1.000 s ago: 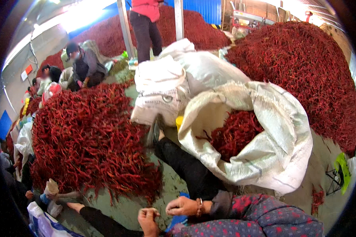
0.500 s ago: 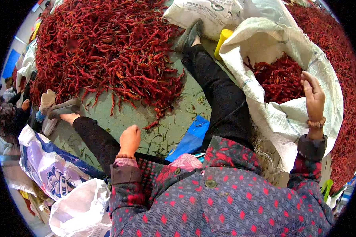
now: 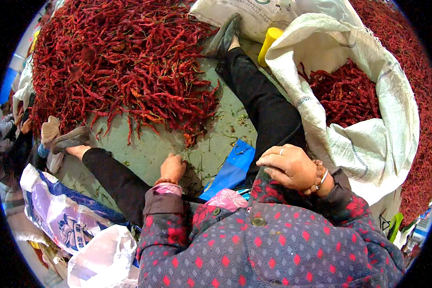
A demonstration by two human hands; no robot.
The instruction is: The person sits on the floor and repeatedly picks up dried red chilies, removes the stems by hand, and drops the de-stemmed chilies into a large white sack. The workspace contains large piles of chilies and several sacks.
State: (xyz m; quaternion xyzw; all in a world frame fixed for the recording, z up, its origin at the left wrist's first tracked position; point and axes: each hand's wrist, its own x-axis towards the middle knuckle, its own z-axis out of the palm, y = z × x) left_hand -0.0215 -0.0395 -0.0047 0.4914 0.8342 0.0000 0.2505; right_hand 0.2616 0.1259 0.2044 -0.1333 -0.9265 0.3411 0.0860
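My left hand [image 3: 173,169] is closed over the floor between my legs, back of the hand up; whatever its fingers hold, if anything, is hidden. In front of my right thigh hovers my right hand [image 3: 293,167], palm down, with loosely bent fingers, a ring and bracelets; nothing shows in it. Ahead on the left spreads a large heap of dried red chillies [image 3: 129,67], some with stems. To my right stands a white woven sack [image 3: 389,139], its mouth wide and its rim folded back. More red chillies [image 3: 346,93] lie inside it.
My outstretched legs [image 3: 264,96] frame the floor, which has scattered stems. A blue piece [image 3: 235,163] lies by my lap. A yellow cylinder [image 3: 270,45] and a full white sack [image 3: 247,17] are ahead. Plastic bags [image 3: 103,259] sit at left, near another person [image 3: 14,149]. Chillies [image 3: 413,201] cover the far right.
My right hand has come out of the sack's mouth and moved left and nearer, to above my thigh. My left hand has shifted slightly right. The view has shifted a little.
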